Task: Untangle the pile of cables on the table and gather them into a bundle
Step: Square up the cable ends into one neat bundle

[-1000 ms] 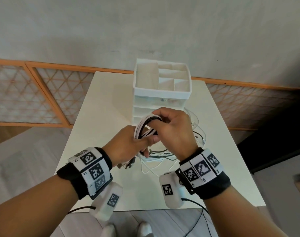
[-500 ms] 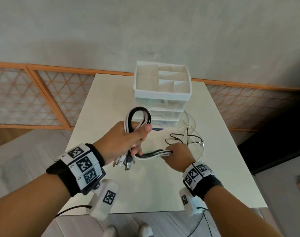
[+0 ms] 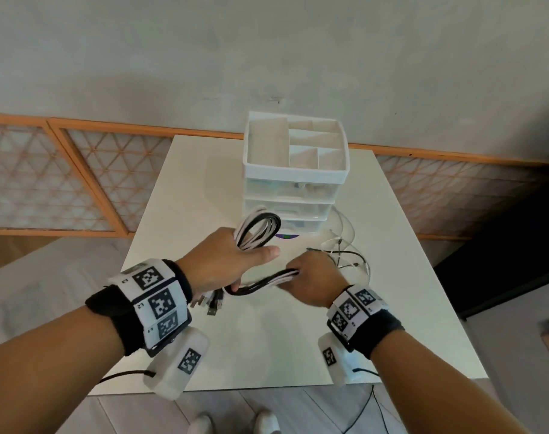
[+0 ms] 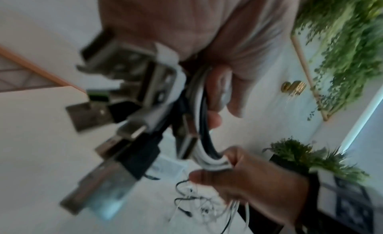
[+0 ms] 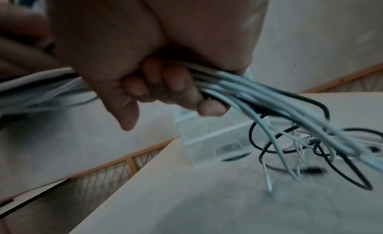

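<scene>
White and black cables [image 3: 257, 228], limp and light, loop from the gripping left hand [image 3: 223, 261] to the right hand [image 3: 310, 278], clenched mid-run.

Left wrist view, blurred. The left hand [image 4: 207, 41] grips a bundle of black and white cables [image 4: 202, 123], their USB plugs [image 4: 89, 113] fanned toward the camera. The right hand [image 4: 248, 180] grips the same strands lower down. Loose cables [image 4: 196, 204] lie on the white table [image 4: 41, 155].
</scene>
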`<state>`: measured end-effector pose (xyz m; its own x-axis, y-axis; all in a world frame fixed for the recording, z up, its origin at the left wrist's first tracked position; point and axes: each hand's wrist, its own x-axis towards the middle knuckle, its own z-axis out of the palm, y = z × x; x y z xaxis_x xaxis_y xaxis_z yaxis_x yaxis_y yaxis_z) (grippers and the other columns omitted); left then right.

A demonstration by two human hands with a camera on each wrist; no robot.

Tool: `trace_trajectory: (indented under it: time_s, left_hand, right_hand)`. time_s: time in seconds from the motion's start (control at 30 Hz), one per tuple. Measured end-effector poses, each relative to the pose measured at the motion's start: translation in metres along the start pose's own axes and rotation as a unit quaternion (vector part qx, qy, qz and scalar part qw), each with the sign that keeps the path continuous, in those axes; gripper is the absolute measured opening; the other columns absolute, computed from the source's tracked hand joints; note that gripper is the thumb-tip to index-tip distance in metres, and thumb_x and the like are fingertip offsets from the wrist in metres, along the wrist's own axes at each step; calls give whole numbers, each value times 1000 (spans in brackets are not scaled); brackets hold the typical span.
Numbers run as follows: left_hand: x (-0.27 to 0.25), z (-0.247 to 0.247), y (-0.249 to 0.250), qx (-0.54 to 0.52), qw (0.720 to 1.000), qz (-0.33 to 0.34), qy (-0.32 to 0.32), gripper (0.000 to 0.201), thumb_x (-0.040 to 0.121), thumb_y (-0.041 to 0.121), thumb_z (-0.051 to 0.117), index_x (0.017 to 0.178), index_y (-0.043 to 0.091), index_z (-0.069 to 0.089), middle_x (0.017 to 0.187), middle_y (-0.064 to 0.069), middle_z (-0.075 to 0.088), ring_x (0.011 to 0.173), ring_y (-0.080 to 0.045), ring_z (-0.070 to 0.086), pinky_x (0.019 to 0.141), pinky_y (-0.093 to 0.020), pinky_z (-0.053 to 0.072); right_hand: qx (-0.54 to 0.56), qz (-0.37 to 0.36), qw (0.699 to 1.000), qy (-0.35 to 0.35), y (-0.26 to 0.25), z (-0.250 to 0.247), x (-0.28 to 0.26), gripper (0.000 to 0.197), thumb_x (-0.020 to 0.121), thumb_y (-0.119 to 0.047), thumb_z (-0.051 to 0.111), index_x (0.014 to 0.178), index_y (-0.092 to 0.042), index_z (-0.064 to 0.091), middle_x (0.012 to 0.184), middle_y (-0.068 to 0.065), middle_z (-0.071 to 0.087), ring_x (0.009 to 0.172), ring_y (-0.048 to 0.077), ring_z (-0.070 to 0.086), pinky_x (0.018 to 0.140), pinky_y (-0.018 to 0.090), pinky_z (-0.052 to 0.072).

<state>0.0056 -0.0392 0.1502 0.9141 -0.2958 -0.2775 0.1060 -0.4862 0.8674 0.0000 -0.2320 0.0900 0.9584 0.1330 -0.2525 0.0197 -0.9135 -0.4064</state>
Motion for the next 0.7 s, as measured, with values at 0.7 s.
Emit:
trace_trajectory:
  time_s: [0.7]
  left_hand:
    - [18, 1, -33, 39, 992, -115, 40, 40, 81, 40, 78, 87, 0, 74, 59, -3, 55, 54, -17, 47, 55, -26, 35]
  right_hand:
    - [249, -56, 966, 42, -2, -72, -17, 32, 80, -39, 81, 69, -12, 68, 50, -10, 50, 47, 7, 43, 52, 20, 37]
